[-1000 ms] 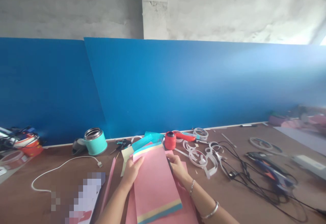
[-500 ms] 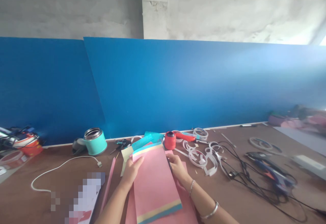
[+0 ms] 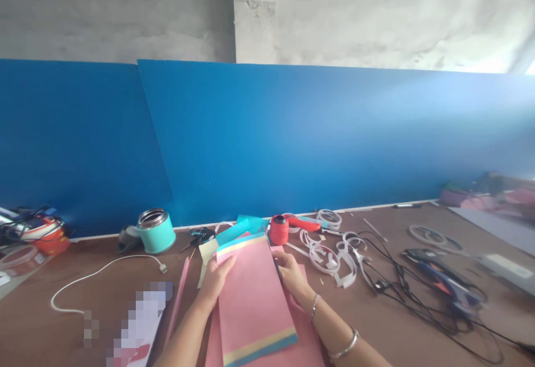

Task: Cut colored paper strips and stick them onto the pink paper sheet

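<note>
A long pink paper piece (image 3: 254, 294) with yellow and blue strips at its top and bottom ends is upright between my hands. My left hand (image 3: 218, 279) grips its upper left edge, thumb on the front. My right hand (image 3: 290, 273) is closed at its right edge around dark-handled scissors (image 3: 277, 267), mostly hidden, whose blade shows near the top right corner. More pink paper (image 3: 307, 322) lies beneath. Blue paper scraps (image 3: 246, 226) and a pale yellow scrap (image 3: 208, 251) are just behind the piece.
A turquoise cup (image 3: 156, 233) stands left, near a white cable (image 3: 100, 269). Behind my right hand are a red container (image 3: 279, 230) and coiled white strips (image 3: 328, 258). Black cords and a blue glue gun (image 3: 451, 289) lie right. A blue partition (image 3: 267, 144) rises behind.
The lower end of the pink paper piece has shifted very slightly left and up. Both hands keep nearly the same place and grip.
</note>
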{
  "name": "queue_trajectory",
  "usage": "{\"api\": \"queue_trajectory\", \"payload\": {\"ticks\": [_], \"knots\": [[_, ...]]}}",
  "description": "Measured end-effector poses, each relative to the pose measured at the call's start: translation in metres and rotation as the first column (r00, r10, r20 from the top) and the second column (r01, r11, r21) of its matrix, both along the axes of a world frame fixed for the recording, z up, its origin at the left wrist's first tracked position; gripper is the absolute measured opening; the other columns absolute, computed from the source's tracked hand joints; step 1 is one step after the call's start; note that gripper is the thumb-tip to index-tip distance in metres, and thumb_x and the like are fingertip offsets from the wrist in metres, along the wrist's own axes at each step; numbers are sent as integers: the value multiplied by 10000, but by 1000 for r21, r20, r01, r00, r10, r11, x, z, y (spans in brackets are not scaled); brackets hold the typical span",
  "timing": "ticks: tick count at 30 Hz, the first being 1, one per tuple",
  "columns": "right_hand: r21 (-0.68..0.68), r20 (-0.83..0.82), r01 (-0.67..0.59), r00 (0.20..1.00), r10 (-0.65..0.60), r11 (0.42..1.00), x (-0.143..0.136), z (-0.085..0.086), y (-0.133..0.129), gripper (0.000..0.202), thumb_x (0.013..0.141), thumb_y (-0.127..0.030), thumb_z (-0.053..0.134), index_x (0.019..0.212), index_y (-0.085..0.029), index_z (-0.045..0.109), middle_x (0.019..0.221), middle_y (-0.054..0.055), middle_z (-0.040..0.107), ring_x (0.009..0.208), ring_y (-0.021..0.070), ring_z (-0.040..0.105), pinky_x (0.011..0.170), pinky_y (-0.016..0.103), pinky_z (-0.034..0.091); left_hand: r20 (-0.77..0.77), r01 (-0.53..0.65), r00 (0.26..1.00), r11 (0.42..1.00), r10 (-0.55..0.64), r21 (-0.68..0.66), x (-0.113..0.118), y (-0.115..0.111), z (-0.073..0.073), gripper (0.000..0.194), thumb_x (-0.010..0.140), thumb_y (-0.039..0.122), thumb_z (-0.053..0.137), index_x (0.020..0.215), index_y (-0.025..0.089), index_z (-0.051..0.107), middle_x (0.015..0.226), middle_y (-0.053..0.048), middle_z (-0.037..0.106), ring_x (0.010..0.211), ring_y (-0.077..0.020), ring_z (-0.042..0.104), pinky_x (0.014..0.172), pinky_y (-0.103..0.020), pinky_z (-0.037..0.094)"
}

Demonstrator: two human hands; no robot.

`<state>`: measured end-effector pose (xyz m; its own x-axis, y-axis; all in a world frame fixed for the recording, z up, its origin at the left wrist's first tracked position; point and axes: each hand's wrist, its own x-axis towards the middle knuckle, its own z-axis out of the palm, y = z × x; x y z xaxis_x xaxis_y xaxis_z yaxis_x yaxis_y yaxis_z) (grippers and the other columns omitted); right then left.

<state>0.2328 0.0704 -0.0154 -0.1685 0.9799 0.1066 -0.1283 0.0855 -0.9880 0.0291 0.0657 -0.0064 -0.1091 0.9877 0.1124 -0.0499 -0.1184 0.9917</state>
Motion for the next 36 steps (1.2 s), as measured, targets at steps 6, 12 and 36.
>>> {"api": "queue_trajectory", "payload": {"ticks": [6, 12, 36], "knots": [[-11, -25, -6, 1000, 5, 1000, -1, -2, 2, 216, 620, -333, 725, 743, -160, 684, 626, 23, 679, 550, 163, 605, 510, 249, 453, 9, 17, 1000, 1000, -17, -10, -1, 1, -2, 437, 671, 393, 701, 1031, 147, 674, 1066, -92, 699, 1092, -315, 583, 986, -418, 408], [-20, -21, -3, 1000, 3, 1000, 0, -2, 1, 207, 629, -332, 708, 740, -159, 680, 649, 29, 687, 562, 166, 612, 519, 254, 461, 11, 19, 1000, 1000, -19, -14, 0, 0, 0, 429, 669, 396, 698, 1016, 146, 675, 1061, -90, 699, 1071, -309, 594, 971, -408, 422], [-39, 20, 45, 999, -44, 998, 0, -10, 5, 183, 626, -238, 580, 788, -166, 624, 578, -4, 638, 519, 162, 576, 485, 251, 420, 77, 13, 997, 1000, -12, -23, 2, -2, 5, 494, 626, 406, 736, 1039, 142, 678, 1118, -98, 681, 1135, -323, 559, 969, -408, 437]]}}
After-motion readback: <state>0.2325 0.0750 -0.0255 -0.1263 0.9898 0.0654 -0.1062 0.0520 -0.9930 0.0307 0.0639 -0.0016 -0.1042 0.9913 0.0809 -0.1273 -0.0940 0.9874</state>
